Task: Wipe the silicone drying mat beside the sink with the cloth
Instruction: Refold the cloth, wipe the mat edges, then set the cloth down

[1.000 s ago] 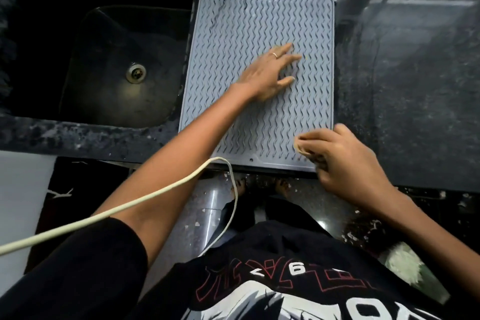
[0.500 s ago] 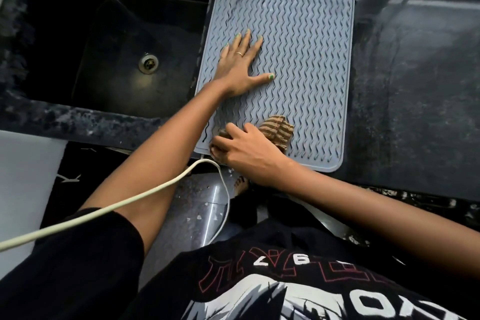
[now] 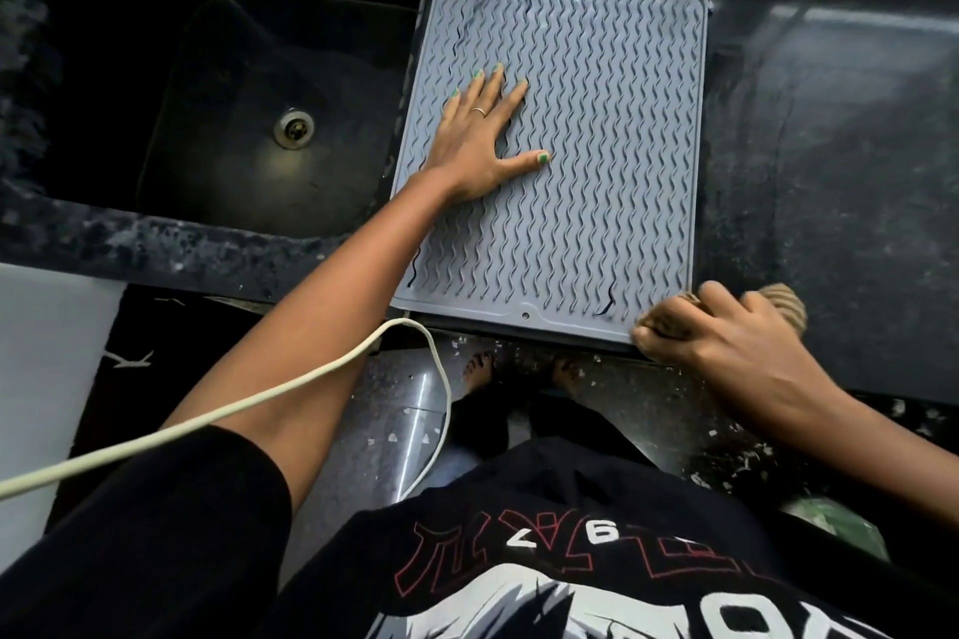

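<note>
Pressing flat, the left hand (image 3: 480, 140) lies fingers spread on the grey silicone mat (image 3: 597, 171), sink (image 3: 249, 119) just off its outer side. Right hand (image 3: 726, 337) is clenched around the striped cloth (image 3: 789, 304) at the mat's near right corner, on the dark worktop (image 3: 840, 171).

Matt grey silicone mat (image 3: 612, 202) with wavy ridges, glossy speckled stone counter (image 3: 840, 182) (metal sink drain (image 3: 294, 129)), ribbed woven cloth (image 3: 789, 304).
</note>
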Motion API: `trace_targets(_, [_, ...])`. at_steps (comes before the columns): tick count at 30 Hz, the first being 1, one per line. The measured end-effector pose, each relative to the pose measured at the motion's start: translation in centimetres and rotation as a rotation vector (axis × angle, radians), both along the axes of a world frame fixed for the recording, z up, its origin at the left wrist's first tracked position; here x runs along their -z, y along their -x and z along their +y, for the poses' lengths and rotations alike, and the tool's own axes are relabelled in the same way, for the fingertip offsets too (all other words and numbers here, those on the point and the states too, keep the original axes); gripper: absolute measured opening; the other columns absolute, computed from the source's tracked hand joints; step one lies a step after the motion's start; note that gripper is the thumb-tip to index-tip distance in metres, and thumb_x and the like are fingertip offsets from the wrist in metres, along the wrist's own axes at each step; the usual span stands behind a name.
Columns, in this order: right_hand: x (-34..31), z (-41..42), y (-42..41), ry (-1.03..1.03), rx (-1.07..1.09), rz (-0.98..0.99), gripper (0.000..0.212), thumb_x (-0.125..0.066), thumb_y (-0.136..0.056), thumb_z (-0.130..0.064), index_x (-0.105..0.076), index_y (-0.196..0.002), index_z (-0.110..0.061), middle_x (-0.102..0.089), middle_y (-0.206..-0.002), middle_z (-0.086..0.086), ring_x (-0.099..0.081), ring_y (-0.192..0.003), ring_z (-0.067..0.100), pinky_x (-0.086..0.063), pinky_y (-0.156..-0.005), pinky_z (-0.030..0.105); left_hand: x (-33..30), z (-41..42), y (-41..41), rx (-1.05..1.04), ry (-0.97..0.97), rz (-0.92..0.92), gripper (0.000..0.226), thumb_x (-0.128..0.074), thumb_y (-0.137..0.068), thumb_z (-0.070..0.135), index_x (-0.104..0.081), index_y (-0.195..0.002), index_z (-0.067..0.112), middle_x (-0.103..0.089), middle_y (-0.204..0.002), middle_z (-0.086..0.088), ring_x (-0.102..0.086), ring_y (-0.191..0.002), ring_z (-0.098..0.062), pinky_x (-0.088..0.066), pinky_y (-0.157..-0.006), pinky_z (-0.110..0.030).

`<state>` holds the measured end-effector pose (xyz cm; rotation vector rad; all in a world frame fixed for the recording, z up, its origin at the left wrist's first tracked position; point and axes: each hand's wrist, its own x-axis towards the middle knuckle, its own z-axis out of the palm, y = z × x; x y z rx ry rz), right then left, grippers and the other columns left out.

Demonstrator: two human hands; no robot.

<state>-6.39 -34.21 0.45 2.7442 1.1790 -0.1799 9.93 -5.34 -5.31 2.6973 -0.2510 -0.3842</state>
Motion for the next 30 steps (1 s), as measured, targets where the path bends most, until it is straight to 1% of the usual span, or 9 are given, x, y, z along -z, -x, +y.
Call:
trace_targets(3, [-1.1,-0.6,-0.5,0.096,0.039,0.088,0.049,-0.066,-0.063,-0.004,-0.067,-0.106,-0.028,-0.060,-0.098,0.003,-0.042,-0.082,0.026,-0.037,-0.052,0.037,-0.7,0.1,0.1,-0.004,0.016,0.035,0.084,-0.048,-0.089,0.063,-0.009,-0.155,0.028,0.006,-0.164,-0.002,0.008,-0.151,-0.020,0.006,-0.121,-0.039])
trace_targets(6, [-2.5,0.4,-2.1,0.221,0.071,0.162,0.039,-0.064,-0.076,-0.018,-0.062,-0.106,-0.042,-0.051,-0.111,-0.009,-0.040,-0.093,0.019,-0.033,-0.060,0.032,-2.2,0.2,-0.2,-0.054,0.165,0.122,0.063,-0.037,-0.098,0.054,-0.024,-0.153,0.025,-0.005,-0.164,-0.002,-0.001,-0.152,-0.020,-0.001,-0.123,-0.044])
trace_targets(9, [-3.9,4.1,-4.3,-0.071,0.105,0.190,0.039,-0.071,-0.074,-0.011,-0.069,-0.102,-0.037,-0.059,-0.106,-0.006,-0.041,-0.083,0.017,-0.037,-0.056,0.029,-4.5,1.3,-1.1,-0.174,0.488,0.288,0.062,-0.013,-0.102,0.052,-0.040,-0.146,0.017,-0.029,-0.159,-0.004,-0.026,-0.146,-0.019,-0.014,-0.122,-0.048])
trace_targets(14, [-2.6,15.4,-6.3,-0.360,-0.161,0.134,0.035,-0.048,-0.091,-0.013,-0.062,-0.119,-0.030,-0.056,-0.117,0.001,-0.038,-0.090,0.016,-0.036,-0.067,0.030,-7.3,3.7,-2.8,-0.316,0.602,0.311,0.070,-0.005,-0.099,0.058,-0.050,-0.139,0.022,-0.049,-0.145,-0.005,-0.048,-0.129,-0.018,-0.031,-0.114,-0.039])
trace_targets(17, [-0.8,19.9,-6.3,-0.290,-0.379,0.053,0.032,-0.040,-0.093,-0.017,-0.059,-0.119,-0.024,-0.055,-0.118,0.005,-0.047,-0.098,0.024,-0.040,-0.065,0.035,-7.7,4.5,-2.9,-0.354,0.616,0.291,0.071,-0.004,-0.098,0.059,-0.055,-0.133,0.025,-0.056,-0.136,0.000,-0.054,-0.120,-0.015,-0.035,-0.108,-0.041])
trace_targets(20, [1.3,21.6,-6.0,-0.118,-0.523,-0.018,0.035,-0.027,-0.097,-0.014,-0.056,-0.116,-0.019,-0.056,-0.118,0.003,-0.051,-0.101,0.025,-0.034,-0.064,0.035,-7.6,5.6,-2.7,-0.401,0.661,0.284,0.071,-0.004,-0.099,0.059,-0.059,-0.129,0.026,-0.059,-0.129,0.003,-0.057,-0.115,-0.014,-0.037,-0.106,-0.040])
trace_targets(25, [1.9,21.1,-8.9,-0.030,-0.543,-0.073,0.037,-0.031,-0.094,-0.017,-0.057,-0.117,-0.029,-0.054,-0.122,0.002,-0.051,-0.104,0.024,-0.037,-0.066,0.036,-7.2,6.6,-2.6,-0.485,0.738,0.257,0.069,-0.006,-0.100,0.057,-0.060,-0.128,0.024,-0.059,-0.129,0.001,-0.056,-0.116,-0.015,-0.039,-0.101,-0.034])
trace_targets(28, [1.5,21.3,-10.8,-0.005,-0.550,-0.087,0.052,-0.017,-0.091,-0.020,-0.056,-0.122,-0.033,-0.050,-0.127,0.004,-0.047,-0.108,0.026,-0.038,-0.072,0.038,-6.9,6.9,-2.9,-0.521,0.759,0.215,0.067,-0.007,-0.101,0.056,-0.059,-0.129,0.024,-0.060,-0.125,0.004,-0.057,-0.113,-0.014,-0.038,-0.098,-0.034])
trace_targets(30, [1.3,21.5,-12.3,0.005,-0.517,-0.110,0.044,-0.028,-0.092,-0.021,-0.056,-0.123,-0.033,-0.050,-0.126,0.005,-0.046,-0.108,0.026,-0.039,-0.073,0.039,-6.9,6.9,-3.4,-0.544,0.777,0.179,0.065,-0.009,-0.101,0.055,-0.058,-0.130,0.023,-0.062,-0.124,0.005,-0.058,-0.112,-0.013,-0.039,-0.095,-0.032])
